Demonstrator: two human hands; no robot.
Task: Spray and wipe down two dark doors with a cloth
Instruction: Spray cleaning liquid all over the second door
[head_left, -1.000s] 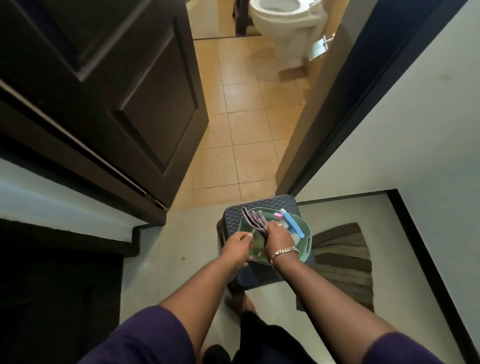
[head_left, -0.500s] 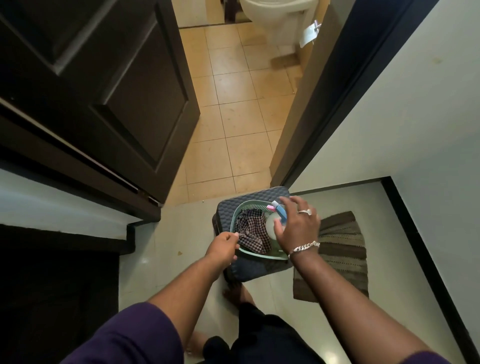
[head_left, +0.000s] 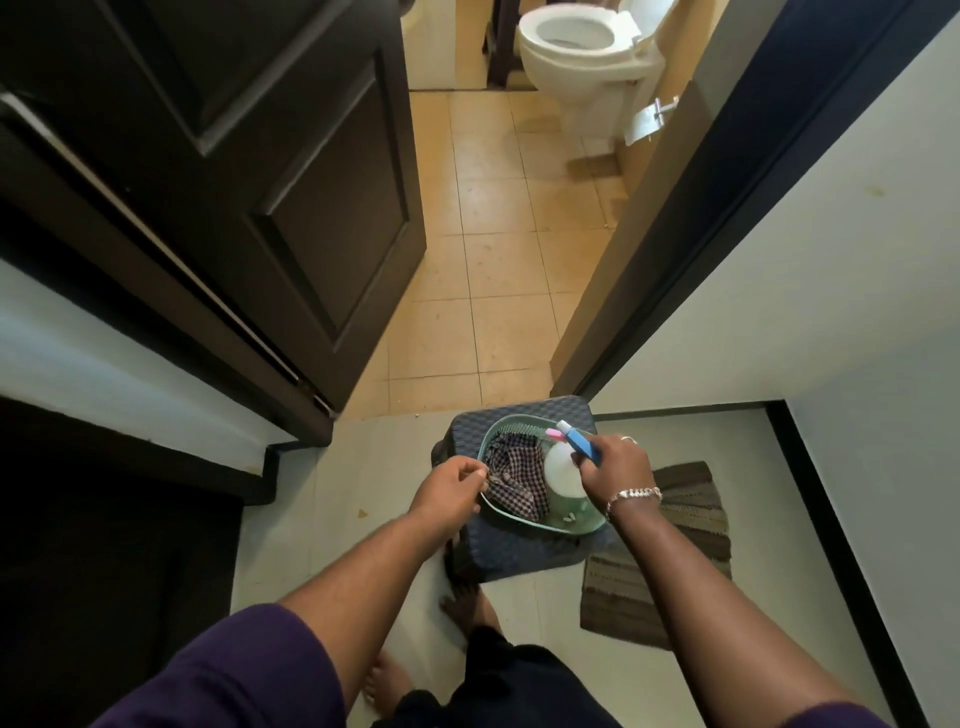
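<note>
The right hand (head_left: 615, 467) is curled round the neck of a white spray bottle (head_left: 563, 467) with a blue and pink trigger head, standing in a pale green basket (head_left: 545, 525). At 9 o'clock of the basket, the left hand (head_left: 449, 488) pinches the edge of a checked cloth (head_left: 519, 475) lying inside it. The basket sits on a dark stool (head_left: 519, 556). A dark panelled door (head_left: 249, 182) stands open at 10 o'clock; a striped mat (head_left: 675, 551) lies at 3 o'clock of the stool.
</note>
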